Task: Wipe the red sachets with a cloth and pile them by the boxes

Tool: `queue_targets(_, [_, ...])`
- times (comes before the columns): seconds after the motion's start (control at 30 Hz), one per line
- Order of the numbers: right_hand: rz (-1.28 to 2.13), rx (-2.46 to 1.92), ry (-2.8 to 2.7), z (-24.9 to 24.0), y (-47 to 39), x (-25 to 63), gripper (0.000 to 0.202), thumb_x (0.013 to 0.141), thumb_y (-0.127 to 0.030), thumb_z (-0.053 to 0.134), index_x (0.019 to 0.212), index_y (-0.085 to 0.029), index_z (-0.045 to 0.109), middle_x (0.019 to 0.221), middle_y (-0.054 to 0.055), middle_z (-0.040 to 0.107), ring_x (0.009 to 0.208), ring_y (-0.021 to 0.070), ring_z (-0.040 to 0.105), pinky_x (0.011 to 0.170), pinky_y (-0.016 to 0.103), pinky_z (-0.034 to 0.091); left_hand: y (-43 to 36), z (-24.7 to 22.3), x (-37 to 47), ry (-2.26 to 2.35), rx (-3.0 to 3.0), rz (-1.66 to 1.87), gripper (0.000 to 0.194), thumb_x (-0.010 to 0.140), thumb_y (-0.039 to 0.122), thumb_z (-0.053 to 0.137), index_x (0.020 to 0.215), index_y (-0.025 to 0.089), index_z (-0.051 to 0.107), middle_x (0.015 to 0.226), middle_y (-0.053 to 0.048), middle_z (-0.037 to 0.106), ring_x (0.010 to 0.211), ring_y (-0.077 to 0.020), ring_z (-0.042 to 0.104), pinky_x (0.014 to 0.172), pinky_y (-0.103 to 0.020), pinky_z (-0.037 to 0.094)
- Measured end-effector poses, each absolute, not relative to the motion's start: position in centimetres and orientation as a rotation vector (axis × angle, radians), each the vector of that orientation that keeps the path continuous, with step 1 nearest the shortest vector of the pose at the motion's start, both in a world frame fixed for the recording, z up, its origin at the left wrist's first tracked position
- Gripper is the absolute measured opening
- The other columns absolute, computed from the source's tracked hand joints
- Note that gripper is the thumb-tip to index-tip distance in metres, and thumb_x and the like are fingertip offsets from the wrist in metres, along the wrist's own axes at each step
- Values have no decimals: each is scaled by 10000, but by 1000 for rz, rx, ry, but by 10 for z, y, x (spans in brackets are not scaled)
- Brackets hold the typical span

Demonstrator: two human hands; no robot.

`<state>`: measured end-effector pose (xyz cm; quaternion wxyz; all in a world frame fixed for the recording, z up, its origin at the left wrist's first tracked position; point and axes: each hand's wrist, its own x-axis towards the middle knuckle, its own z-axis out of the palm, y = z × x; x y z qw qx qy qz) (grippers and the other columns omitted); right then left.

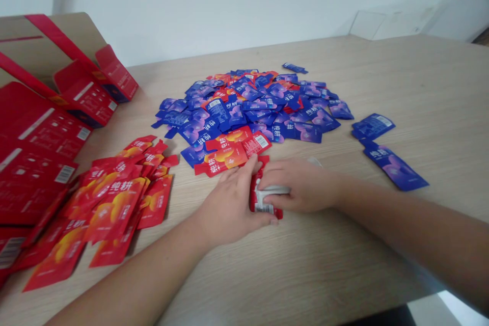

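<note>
A red sachet (269, 208) lies barcode side up on the table between my hands. My left hand (233, 204) holds it down from the left, the index finger at its far end and the thumb at its near edge. My right hand (296, 186) is closed around a folded white piece that looks like a tissue (277, 190), pressed against the sachet's face. Part of the sachet is hidden under my fingers. Just beyond my left fingertips lie several red sachets (227, 158), in front of a large heap of blue sachets (244, 104).
Red cartons (38, 137) with open flaps stand at the left, against the wall side. A pile of red sachets (118, 198) lies beside them. Two blue sachets (395, 165) rest apart at the right. A small white box-like piece (369, 24) sits by the wall.
</note>
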<state>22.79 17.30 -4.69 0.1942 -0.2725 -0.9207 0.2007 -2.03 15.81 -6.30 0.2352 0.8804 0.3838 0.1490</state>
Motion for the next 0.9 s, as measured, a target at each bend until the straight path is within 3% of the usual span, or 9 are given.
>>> queue_targets(0.2, [538, -841, -2659, -46, 173, 223, 23, 1005, -280, 701, 1000, -301, 694, 1167, 41, 752, 1073, 273, 721, 962, 431, 598, 158, -60, -18, 1114, 2387, 325, 1424, 756, 605, 971, 1767, 194, 56, 1738, -291, 404, 1576, -508, 462, 1238, -705, 440])
queue_targets(0.33, [438, -976, -2569, -53, 177, 224, 81, 1011, -278, 693, 1090, -283, 712, 1228, 71, 740, 1139, 290, 705, 999, 451, 587, 160, -56, -16, 1129, 2337, 321, 1389, 736, 560, 990, 1761, 177, 133, 1736, -284, 414, 1572, -479, 481, 1248, -658, 453])
queue_targets(0.53, [335, -1087, -2526, -59, 187, 228, 139, 1090, -309, 600, 1104, -223, 709, 1200, 107, 740, 1143, 289, 690, 1006, 461, 570, 159, -51, -15, 1142, 2343, 329, 1360, 760, 615, 948, 1767, 182, 144, 1730, -304, 412, 1570, -509, 471, 1215, -711, 460])
queue_targets(0.73, [157, -1203, -2444, -65, 190, 231, 193, 1110, -304, 561, 1174, -201, 711, 1174, 131, 743, 1087, 299, 696, 955, 468, 567, 157, -54, -16, 1165, 2386, 285, 1288, 789, 657, 910, 1746, 169, 198, 1756, -294, 376, 1596, -486, 446, 1264, -676, 425])
queue_targets(0.9, [358, -983, -2336, -56, 182, 234, 223, 1039, -330, 672, 1234, -230, 714, 1237, 107, 771, 1147, 288, 711, 1013, 473, 579, 159, -55, -17, 1177, 2373, 285, 1348, 752, 706, 921, 1737, 135, 200, 1732, -321, 398, 1569, -502, 476, 1240, -684, 448])
